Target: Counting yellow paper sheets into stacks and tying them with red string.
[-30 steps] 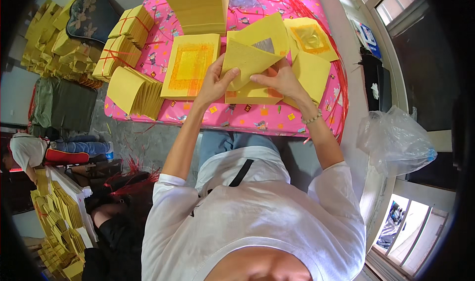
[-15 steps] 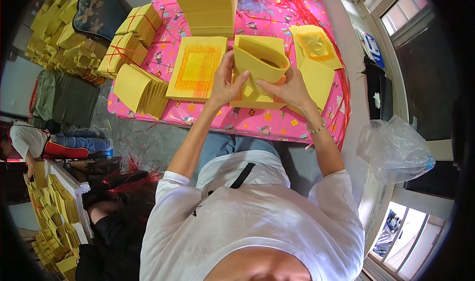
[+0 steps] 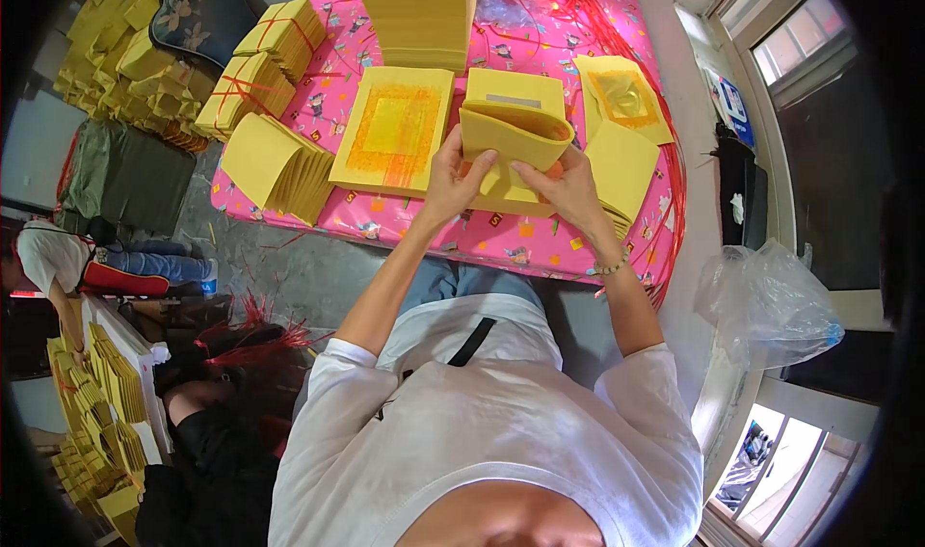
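Observation:
My left hand (image 3: 455, 179) and my right hand (image 3: 570, 186) grip a folded wad of yellow paper sheets (image 3: 503, 152) from both sides. Both thumbs press its near face, and the upper edge shows a narrow loop-shaped gap. Under and behind the wad lies a yellow paper stack (image 3: 520, 89) with a grey strip. Left of my hands is a stack with an orange print and gold square (image 3: 395, 128). To the right lie plain yellow sheets (image 3: 624, 166) and a gold-foil sheet (image 3: 628, 96). Most of my fingers are hidden behind the wad.
A tall paper stack (image 3: 414, 17) stands at the back of the pink patterned table (image 3: 356, 221). Folded papers (image 3: 275, 166) and tied bundles (image 3: 246, 89) occupy its left. Red strips (image 3: 674, 190) hang at right, near a plastic bag (image 3: 771, 301). Two people work at left.
The wad's loop has been squeezed flatter, its opening now narrower. Both hands stay on it, a little lower in the picture. The person at left has reached further over the paper.

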The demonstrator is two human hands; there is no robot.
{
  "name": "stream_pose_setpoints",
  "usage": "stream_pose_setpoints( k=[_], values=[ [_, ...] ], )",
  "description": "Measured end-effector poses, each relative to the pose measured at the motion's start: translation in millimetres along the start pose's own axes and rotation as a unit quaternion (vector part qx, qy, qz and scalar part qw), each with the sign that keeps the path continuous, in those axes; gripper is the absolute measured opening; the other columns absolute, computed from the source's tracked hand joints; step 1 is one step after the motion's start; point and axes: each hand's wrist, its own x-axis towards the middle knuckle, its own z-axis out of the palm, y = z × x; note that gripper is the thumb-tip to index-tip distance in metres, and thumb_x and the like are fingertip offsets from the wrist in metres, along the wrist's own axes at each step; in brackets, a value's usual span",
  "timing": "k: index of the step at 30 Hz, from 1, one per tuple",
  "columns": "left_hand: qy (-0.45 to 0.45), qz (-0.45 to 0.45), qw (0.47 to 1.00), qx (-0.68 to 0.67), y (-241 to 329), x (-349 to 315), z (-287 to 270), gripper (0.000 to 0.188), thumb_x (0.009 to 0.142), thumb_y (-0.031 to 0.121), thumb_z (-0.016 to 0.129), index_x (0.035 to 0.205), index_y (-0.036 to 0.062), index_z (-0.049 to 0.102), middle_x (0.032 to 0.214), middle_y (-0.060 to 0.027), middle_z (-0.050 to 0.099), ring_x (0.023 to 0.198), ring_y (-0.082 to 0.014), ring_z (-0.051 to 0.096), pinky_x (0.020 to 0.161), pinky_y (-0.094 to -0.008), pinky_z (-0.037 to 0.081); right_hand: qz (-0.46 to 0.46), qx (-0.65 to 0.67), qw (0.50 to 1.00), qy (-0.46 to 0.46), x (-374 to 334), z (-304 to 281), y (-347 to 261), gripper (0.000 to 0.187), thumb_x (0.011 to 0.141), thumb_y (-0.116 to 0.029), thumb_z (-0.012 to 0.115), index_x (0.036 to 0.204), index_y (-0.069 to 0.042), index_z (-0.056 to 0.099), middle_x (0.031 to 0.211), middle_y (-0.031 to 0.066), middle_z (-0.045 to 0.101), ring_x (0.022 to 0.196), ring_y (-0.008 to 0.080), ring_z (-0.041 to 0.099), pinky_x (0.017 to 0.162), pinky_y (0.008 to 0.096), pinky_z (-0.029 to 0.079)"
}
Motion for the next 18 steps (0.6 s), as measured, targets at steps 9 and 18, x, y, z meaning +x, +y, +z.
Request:
stream_pose_setpoints(
  k=[9, 18],
  values=[
    [-0.019, -0.019, 1.000, -0.003, 6, 12, 6, 0.038, 0.088, 0.006, 0.060, 0.123, -0.0019, 0.047, 0.112, -0.0082, 0.058, 0.106, -0.0132, 0.053, 0.090, -0.0275, 0.043, 0.015, 0.012, 1.000, 0.001, 5, 0, 8, 0.043, 0.079, -0.019, 0.072, 0.115, -0.001, 0.057, 0.101, 0.0094, 0.067, 0.093, 0.0152, 0.064, 0.082, 0.0291, 0.050],
    [-0.055, -0.249, 0.967, -0.020, 41, 52, 6, 0.035, 0.087, 0.010, 0.062, 0.118, -0.0021, 0.050, 0.108, -0.0100, 0.062, 0.096, -0.0154, 0.060, 0.082, -0.0292, 0.049, 0.056, 0.200, 0.978, 0.018, 29, -6, 3, 0.036, 0.086, -0.016, 0.066, 0.112, 0.005, 0.053, 0.102, 0.0094, 0.064, 0.091, 0.0144, 0.062, 0.080, 0.0278, 0.050]
  ],
)
